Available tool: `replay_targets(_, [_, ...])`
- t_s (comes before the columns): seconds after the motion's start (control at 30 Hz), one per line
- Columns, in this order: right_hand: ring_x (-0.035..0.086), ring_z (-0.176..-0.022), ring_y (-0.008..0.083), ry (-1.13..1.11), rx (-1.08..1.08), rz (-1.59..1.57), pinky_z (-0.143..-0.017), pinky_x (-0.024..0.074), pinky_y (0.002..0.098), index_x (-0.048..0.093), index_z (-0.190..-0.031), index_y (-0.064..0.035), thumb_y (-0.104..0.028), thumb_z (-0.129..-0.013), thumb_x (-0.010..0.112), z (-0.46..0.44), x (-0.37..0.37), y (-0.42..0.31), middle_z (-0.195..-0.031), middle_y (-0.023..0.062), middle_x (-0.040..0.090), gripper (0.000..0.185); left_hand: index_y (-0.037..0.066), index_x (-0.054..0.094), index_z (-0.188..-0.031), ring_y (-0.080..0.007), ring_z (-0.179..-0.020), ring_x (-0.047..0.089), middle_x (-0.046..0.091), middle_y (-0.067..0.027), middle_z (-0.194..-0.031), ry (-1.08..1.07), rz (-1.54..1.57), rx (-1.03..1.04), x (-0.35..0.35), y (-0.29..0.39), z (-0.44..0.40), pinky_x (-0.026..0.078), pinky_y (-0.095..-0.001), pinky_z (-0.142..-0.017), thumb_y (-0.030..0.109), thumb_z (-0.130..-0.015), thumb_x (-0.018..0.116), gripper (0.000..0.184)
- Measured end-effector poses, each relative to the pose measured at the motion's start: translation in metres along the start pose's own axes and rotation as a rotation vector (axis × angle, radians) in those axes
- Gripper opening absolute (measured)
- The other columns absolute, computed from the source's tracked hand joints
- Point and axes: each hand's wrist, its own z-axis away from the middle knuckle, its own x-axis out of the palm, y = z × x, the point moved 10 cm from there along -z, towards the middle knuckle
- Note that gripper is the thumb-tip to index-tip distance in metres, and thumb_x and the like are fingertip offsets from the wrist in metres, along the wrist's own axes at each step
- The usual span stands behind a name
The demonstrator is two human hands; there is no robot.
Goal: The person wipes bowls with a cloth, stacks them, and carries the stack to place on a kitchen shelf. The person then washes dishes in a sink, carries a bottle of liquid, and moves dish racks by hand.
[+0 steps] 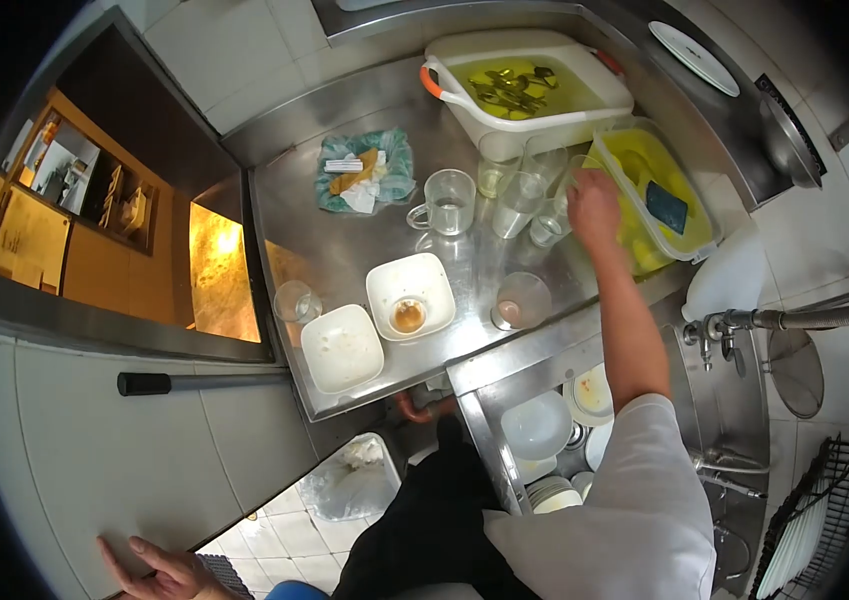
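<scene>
My right hand (594,204) is closed around the upper part of a clear glass (570,180), beside the tub of yellow-green liquid (699,240) with a dark sponge (665,207). More clear glasses (519,200) stand just left of it. A glass mug (448,203) is farther left on the steel counter (344,260). Two white square bowls (342,349) and single glasses (521,300) sit nearer the front edge. At the lower left, my left hand (159,572) hangs away from the counter, its fingers spread and nothing in it.
A white basin (544,125) with orange handles holds cutlery in liquid at the back. A green bag (399,170) with waste lies at the counter's back left. Dishes fill the sink (489,430) below right; a lined bin (384,460) stands on the floor.
</scene>
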Motion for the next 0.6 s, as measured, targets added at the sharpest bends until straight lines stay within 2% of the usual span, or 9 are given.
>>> replay_targets(0.13, [0.051,-0.094,0.0321,0.15,-0.153,0.037,-0.082,0.0404,0.0447,0.064,-0.09,-0.008,-0.018,-0.073,0.063,-0.02,0.003,-0.028,-0.096,0.0122,0.057,0.02,0.002,0.061,-0.109,-0.0268,-0.135,0.006,0.049,-0.0107,-0.129,0.024,-0.01,0.005,-0.003,0.008,-0.006,0.01,-0.0429,-0.108,0.021,-0.088,0.058,0.029])
replay_targets(0.23, [0.051,-0.096,0.0305,0.075,-0.209,0.188,-0.087,0.0368,0.0485,0.066,-0.087,-0.0095,-0.02,-0.073,0.062,-0.036,0.031,-0.034,-0.093,0.0103,0.059,0.018,0.002,0.062,-0.108,-0.0271,-0.135,0.007,0.05,-0.0114,-0.128,-0.149,-0.168,0.112,0.004,-0.02,0.016,0.009,-0.0444,-0.108,0.021,-0.087,0.058,0.028])
replay_targets(0.3, [0.051,-0.096,0.0293,0.017,-0.193,0.253,-0.09,0.0343,0.0506,0.067,-0.084,-0.0103,-0.022,-0.074,0.062,-0.045,0.053,-0.026,-0.092,0.0089,0.059,0.016,0.002,0.061,-0.108,-0.027,-0.135,0.006,0.051,-0.0118,-0.127,-0.175,-0.19,0.11,0.005,-0.028,0.021,0.009,-0.0452,-0.108,0.021,-0.088,0.058,0.028])
replay_targets(0.4, [0.05,-0.097,0.0286,-0.017,-0.205,0.342,-0.093,0.0319,0.0517,0.068,-0.082,-0.0118,-0.022,-0.075,0.061,-0.052,0.064,-0.021,-0.091,0.0077,0.06,0.014,0.001,0.06,-0.11,-0.0264,-0.135,0.003,0.051,-0.0132,-0.126,-0.049,-0.06,-0.004,0.002,-0.007,0.005,0.011,-0.0452,-0.108,0.021,-0.088,0.057,0.029])
replay_targets(0.53, [0.05,-0.101,0.0285,-0.021,-0.153,0.373,-0.095,0.0302,0.0528,0.069,-0.087,-0.0135,-0.023,-0.077,0.06,-0.053,0.06,-0.021,-0.095,0.0079,0.061,0.017,0.0,0.058,-0.112,-0.0249,-0.135,-0.001,0.032,-0.0183,-0.137,-0.001,0.076,-0.089,0.003,0.001,-0.001,0.018,-0.0426,-0.107,0.021,-0.089,0.057,0.031])
replay_targets(0.6, [0.051,-0.103,0.0296,0.13,-0.173,0.244,-0.095,0.0314,0.0526,0.067,-0.093,-0.0127,-0.026,-0.079,0.059,-0.054,0.043,-0.031,-0.101,0.0084,0.061,0.022,-0.001,0.057,-0.113,-0.0245,-0.135,-0.001,0.02,-0.0203,-0.141,0.014,0.107,-0.112,0.003,0.0,-0.002,0.02,-0.041,-0.106,0.02,-0.088,0.057,0.032])
